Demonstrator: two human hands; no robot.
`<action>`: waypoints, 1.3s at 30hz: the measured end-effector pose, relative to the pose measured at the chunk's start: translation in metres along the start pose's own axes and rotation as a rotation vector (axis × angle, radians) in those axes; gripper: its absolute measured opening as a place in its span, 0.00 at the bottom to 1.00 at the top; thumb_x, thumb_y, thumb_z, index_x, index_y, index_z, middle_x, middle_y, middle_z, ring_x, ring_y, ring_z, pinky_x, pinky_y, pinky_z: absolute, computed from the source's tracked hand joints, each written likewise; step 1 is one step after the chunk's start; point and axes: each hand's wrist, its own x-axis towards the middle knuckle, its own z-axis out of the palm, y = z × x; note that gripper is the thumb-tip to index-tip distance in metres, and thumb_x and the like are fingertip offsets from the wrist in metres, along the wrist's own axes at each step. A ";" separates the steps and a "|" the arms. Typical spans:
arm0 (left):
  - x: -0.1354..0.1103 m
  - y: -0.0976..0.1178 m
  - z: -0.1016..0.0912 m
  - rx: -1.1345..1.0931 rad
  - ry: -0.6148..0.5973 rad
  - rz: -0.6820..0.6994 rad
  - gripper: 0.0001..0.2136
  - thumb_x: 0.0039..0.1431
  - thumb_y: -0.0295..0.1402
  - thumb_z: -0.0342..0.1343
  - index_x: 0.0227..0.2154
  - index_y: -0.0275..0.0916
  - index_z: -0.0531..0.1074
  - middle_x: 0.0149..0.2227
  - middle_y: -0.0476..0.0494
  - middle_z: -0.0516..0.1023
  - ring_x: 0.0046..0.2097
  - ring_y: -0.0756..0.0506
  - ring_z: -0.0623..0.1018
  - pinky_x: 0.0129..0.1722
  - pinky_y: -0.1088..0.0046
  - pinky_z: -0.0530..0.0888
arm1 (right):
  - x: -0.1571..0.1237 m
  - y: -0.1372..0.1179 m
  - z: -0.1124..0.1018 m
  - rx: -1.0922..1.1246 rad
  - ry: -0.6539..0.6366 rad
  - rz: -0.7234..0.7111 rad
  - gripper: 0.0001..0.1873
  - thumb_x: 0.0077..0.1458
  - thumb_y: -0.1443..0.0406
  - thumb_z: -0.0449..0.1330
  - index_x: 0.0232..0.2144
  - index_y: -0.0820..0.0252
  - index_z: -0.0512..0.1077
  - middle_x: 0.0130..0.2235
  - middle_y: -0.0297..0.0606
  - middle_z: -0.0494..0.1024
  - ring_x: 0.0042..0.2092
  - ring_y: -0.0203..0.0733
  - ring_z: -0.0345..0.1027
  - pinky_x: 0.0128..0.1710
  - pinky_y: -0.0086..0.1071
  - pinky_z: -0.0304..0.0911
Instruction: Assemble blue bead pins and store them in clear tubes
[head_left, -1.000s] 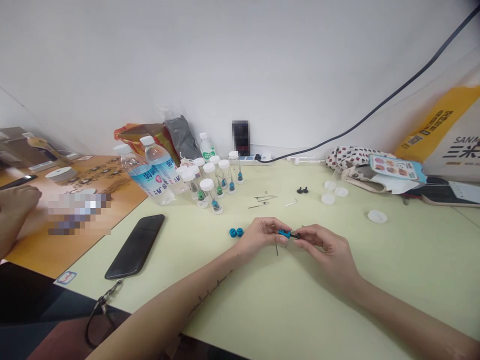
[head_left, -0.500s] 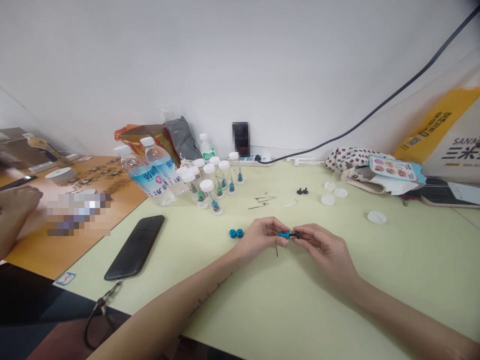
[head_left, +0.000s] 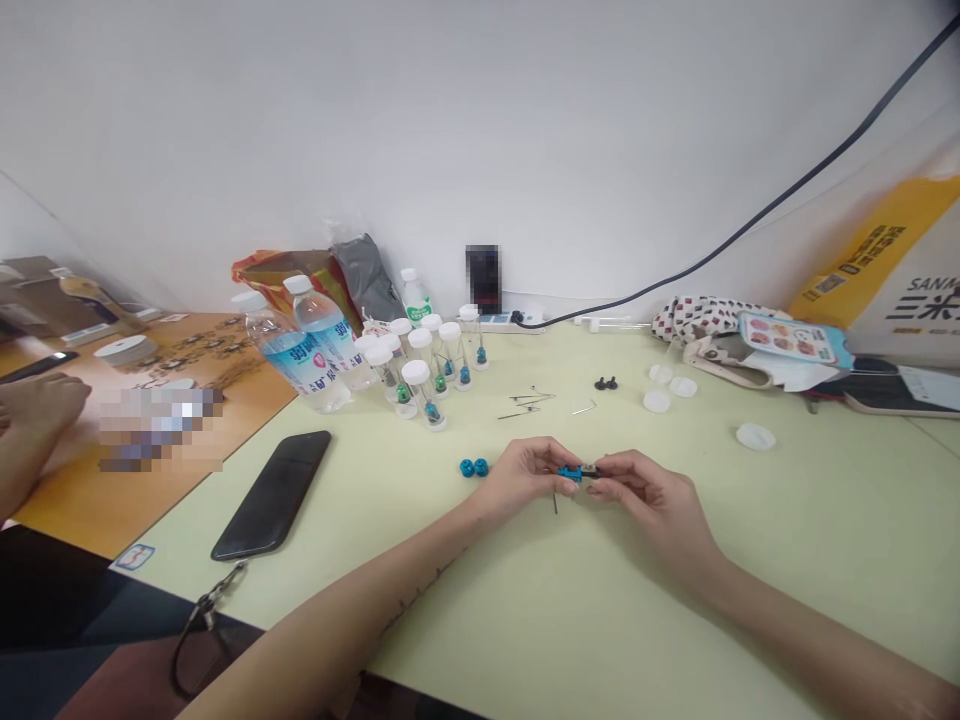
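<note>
Between the fingertips of my left hand (head_left: 529,468) is a small blue metal part (head_left: 570,473). My right hand (head_left: 651,490) pinches a small dark piece (head_left: 591,470) at the blue part's right end; whether the two are joined I cannot make out. Below my left fingertips a thin dark rod (head_left: 556,503) sticks down toward the table. Two blue round knobs (head_left: 474,468) lie left of my left hand. Beyond my hands are several thin metal wires or pins (head_left: 527,402), an L-shaped hex key (head_left: 583,408) and two black pieces (head_left: 606,383).
Several white-capped clear tubes (head_left: 433,395) with blue or green parts stand behind left, near water bottles (head_left: 300,360). A black phone (head_left: 274,493) lies at the left. White caps (head_left: 756,436) lie at the right. Another person's hand (head_left: 34,425) rests on the orange table.
The dark piece at the blue part's right end has turned slightly, showing a lighter face. Both hands stay nearly in place; the view has shifted a little.
</note>
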 end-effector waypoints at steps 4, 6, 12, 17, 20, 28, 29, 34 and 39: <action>-0.001 0.002 0.000 0.005 -0.006 -0.019 0.15 0.40 0.32 0.65 0.33 0.33 0.72 0.33 0.41 0.76 0.34 0.48 0.74 0.34 0.71 0.70 | 0.000 0.000 0.000 -0.018 0.001 -0.021 0.10 0.54 0.59 0.57 0.36 0.58 0.71 0.35 0.38 0.78 0.36 0.43 0.74 0.36 0.34 0.71; -0.002 0.003 0.001 0.017 -0.003 -0.026 0.15 0.41 0.34 0.65 0.33 0.34 0.71 0.32 0.42 0.75 0.32 0.49 0.74 0.31 0.72 0.70 | 0.001 0.000 0.000 -0.036 0.000 -0.034 0.10 0.54 0.59 0.57 0.36 0.57 0.71 0.35 0.38 0.78 0.36 0.43 0.74 0.36 0.34 0.71; -0.003 0.004 0.004 0.014 0.028 0.001 0.15 0.41 0.32 0.65 0.34 0.34 0.72 0.33 0.42 0.75 0.33 0.48 0.74 0.30 0.74 0.69 | 0.001 0.000 0.001 -0.122 0.036 -0.120 0.10 0.54 0.59 0.58 0.37 0.57 0.71 0.38 0.39 0.76 0.37 0.43 0.72 0.37 0.36 0.71; -0.003 0.004 0.004 -0.002 0.032 0.009 0.16 0.40 0.32 0.65 0.34 0.35 0.72 0.33 0.43 0.75 0.34 0.48 0.74 0.33 0.71 0.70 | 0.002 -0.002 0.002 -0.118 0.023 -0.208 0.08 0.56 0.61 0.55 0.38 0.55 0.71 0.41 0.39 0.73 0.40 0.42 0.70 0.40 0.36 0.70; -0.002 0.002 0.004 -0.014 0.035 0.017 0.15 0.39 0.31 0.66 0.33 0.34 0.73 0.32 0.44 0.75 0.35 0.48 0.74 0.36 0.71 0.70 | 0.002 -0.002 0.002 -0.124 0.024 -0.245 0.07 0.56 0.62 0.56 0.38 0.55 0.71 0.41 0.39 0.72 0.39 0.41 0.70 0.39 0.36 0.70; -0.002 0.002 0.005 0.006 0.034 0.019 0.15 0.41 0.32 0.65 0.34 0.34 0.73 0.33 0.43 0.75 0.35 0.48 0.74 0.37 0.71 0.69 | 0.003 -0.001 0.000 -0.155 0.027 -0.233 0.08 0.56 0.60 0.56 0.37 0.54 0.72 0.36 0.39 0.72 0.36 0.41 0.70 0.35 0.35 0.70; -0.002 0.002 0.005 0.016 0.032 0.018 0.15 0.41 0.31 0.65 0.34 0.34 0.73 0.33 0.43 0.75 0.36 0.48 0.74 0.37 0.71 0.69 | 0.003 -0.002 0.000 -0.160 0.026 -0.235 0.08 0.56 0.60 0.56 0.37 0.54 0.72 0.36 0.39 0.72 0.35 0.41 0.69 0.34 0.35 0.69; -0.002 0.002 0.004 0.031 0.033 0.021 0.14 0.42 0.32 0.65 0.34 0.34 0.72 0.34 0.42 0.75 0.36 0.48 0.74 0.35 0.72 0.69 | 0.002 -0.004 0.000 -0.127 0.012 -0.217 0.08 0.55 0.59 0.56 0.36 0.53 0.72 0.36 0.39 0.72 0.35 0.41 0.69 0.34 0.36 0.70; -0.002 0.003 0.003 0.037 0.030 0.022 0.15 0.42 0.32 0.65 0.34 0.33 0.72 0.35 0.40 0.76 0.36 0.47 0.74 0.36 0.71 0.70 | 0.003 -0.002 0.000 -0.077 -0.007 -0.229 0.09 0.55 0.61 0.57 0.39 0.54 0.72 0.39 0.39 0.71 0.37 0.41 0.70 0.38 0.37 0.70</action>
